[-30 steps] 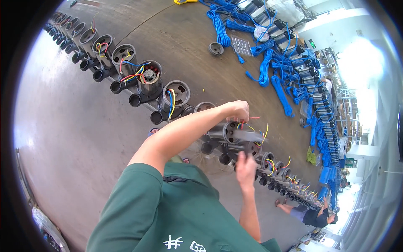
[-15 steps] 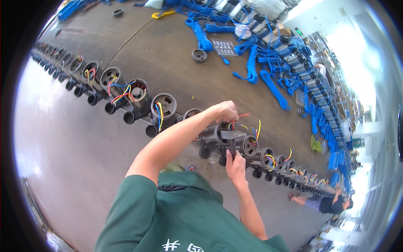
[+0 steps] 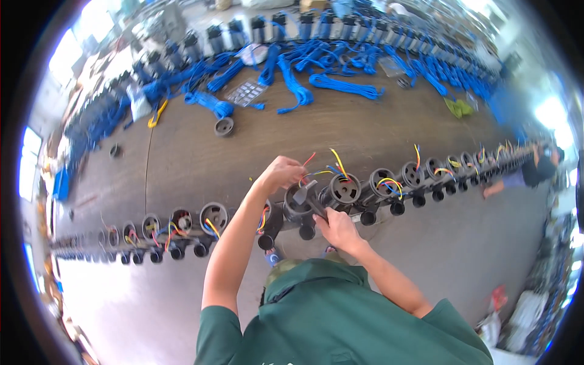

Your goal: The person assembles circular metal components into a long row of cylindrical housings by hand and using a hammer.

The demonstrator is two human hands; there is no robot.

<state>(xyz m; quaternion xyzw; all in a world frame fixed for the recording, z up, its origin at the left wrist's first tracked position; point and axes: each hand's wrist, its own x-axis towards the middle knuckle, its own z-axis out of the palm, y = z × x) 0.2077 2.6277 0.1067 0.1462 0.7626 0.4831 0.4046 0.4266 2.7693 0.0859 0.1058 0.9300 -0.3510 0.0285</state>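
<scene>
My left hand (image 3: 283, 175) is closed in a pinch on thin coloured wires; a red wire (image 3: 310, 158) sticks up past its fingers. Below it stands a dark round motor housing (image 3: 295, 210), open at the top. My right hand (image 3: 342, 231) is wrapped round the dark handle of a hammer (image 3: 304, 192), whose grey head lies over that housing's mouth. Whether the head touches the rim I cannot tell. Just to the right is another housing (image 3: 345, 190) with slots inside and yellow, blue and red wires rising from it.
Similar housings with wires line the near edge of a brown table (image 3: 201, 164). Blue cable coils (image 3: 347, 86), a plastic tray (image 3: 246, 92), a loose black ring (image 3: 224, 126) and a yellow-handled tool (image 3: 158, 114) lie farther back. Another person (image 3: 538, 170) stands at the far right.
The view has turned, so the row of housings now runs more level. The hammer head has tilted over the housing beside my left hand, which still pinches the wires.
</scene>
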